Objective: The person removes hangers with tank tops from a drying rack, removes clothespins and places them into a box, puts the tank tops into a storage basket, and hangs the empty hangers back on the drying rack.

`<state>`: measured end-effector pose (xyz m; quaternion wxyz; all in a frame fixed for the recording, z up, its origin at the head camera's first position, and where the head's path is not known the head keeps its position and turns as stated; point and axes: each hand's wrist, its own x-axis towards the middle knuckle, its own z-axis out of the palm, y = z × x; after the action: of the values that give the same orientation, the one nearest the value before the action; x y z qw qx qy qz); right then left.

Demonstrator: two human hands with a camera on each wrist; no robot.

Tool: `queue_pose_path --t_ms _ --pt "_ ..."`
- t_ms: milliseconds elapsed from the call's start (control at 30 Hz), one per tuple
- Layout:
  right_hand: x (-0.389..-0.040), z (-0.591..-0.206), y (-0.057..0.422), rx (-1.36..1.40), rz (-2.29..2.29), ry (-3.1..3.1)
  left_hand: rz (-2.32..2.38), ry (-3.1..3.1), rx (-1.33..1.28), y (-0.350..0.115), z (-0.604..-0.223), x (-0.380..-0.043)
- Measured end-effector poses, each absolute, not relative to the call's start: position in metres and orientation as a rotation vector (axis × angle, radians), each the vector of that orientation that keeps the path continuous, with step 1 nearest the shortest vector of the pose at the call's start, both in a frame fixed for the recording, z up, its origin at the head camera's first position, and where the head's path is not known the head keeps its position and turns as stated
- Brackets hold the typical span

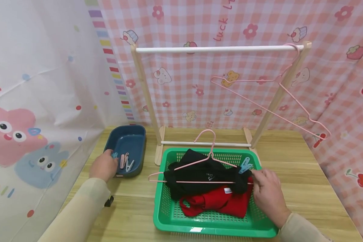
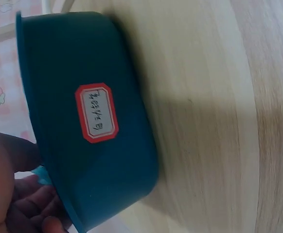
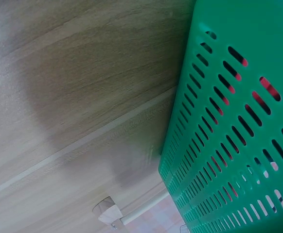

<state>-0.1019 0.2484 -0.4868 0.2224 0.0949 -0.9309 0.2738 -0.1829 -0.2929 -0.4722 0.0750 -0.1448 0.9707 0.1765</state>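
My left hand point(image 1: 104, 165) reaches over the near left edge of a dark blue bin point(image 1: 143, 141). In the left wrist view, its thumb and fingers pinch a blue clothespin point(image 2: 43, 174) just inside the rim. A pink clothespin point(image 1: 122, 161) and a white clothespin point(image 1: 129, 165) lie in the bin. My right hand point(image 1: 269, 191) grips the right end of a pink hanger point(image 1: 199, 182), over the green basket point(image 1: 158, 201). A black garment point(image 1: 193, 169) is on this hanger, and a blue clothespin point(image 1: 245, 165) sits at its right side. Under it lies a red garment point(image 1: 214, 203).
Behind the basket stands a wooden rack point(image 1: 145, 87) with a white top rail point(image 1: 214, 49). Another pink hanger point(image 1: 248, 97) hangs at the rail's right end. Printed cloths point(image 1: 184, 97) close off the back and sides of the wooden table point(image 1: 293, 181).
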Motion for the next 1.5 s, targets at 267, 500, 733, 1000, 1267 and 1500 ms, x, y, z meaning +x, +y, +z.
queue_pose_path --t_ms 267,500,733,1000,1267,1500 --pt "-0.103 -0.489 0.249 0.276 0.737 -2.534 0.404 2.872 -0.395 -0.293 -0.476 -0.185" --pt "-0.103 -0.490 0.250 0.277 0.733 -2.538 0.337 2.884 -0.357 -0.291 -0.475 -0.188" --pt "-0.102 -0.490 0.249 0.277 0.746 -2.540 0.299 2.874 -0.342 -0.291 -0.476 -0.188" --pt "-0.102 -0.489 0.249 0.276 0.744 -2.537 0.238 2.862 -0.307 -0.289 -0.479 -0.193" --pt "-0.102 -0.489 0.249 0.270 0.741 -2.552 0.243 2.841 -0.309 -0.286 -0.479 -0.195" --pt "-0.102 -0.487 0.248 0.266 0.740 -2.554 0.232 2.835 -0.282 -0.285 -0.477 -0.196"
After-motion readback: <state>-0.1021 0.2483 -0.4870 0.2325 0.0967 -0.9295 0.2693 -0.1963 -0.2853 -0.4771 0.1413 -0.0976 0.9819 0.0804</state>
